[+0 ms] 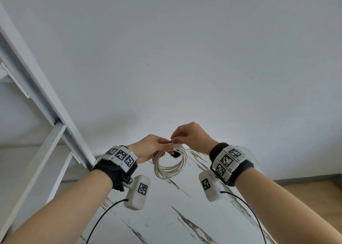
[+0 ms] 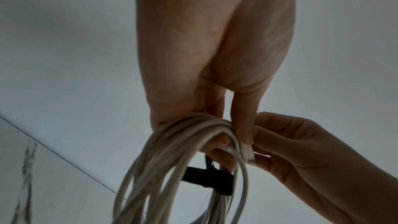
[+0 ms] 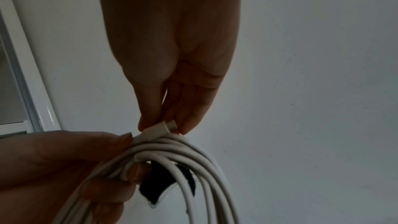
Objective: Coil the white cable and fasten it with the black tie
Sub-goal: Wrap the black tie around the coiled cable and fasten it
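Observation:
The white cable hangs in a round coil of several loops above the table. My left hand grips the top of the coil, fingers curled through the loops. My right hand pinches the cable's white plug end at the top of the coil, thumb and fingertips around it; the plug lies against my left thumb. The black tie is a fuzzy strap sitting inside the coil by my left fingers; the tie hangs loose, partly hidden behind the loops.
A white marbled table lies below the hands. A plain white wall is behind, and a white frame slants along the left. A strip of wooden floor shows at the right. Black wires trail from the wrist cameras.

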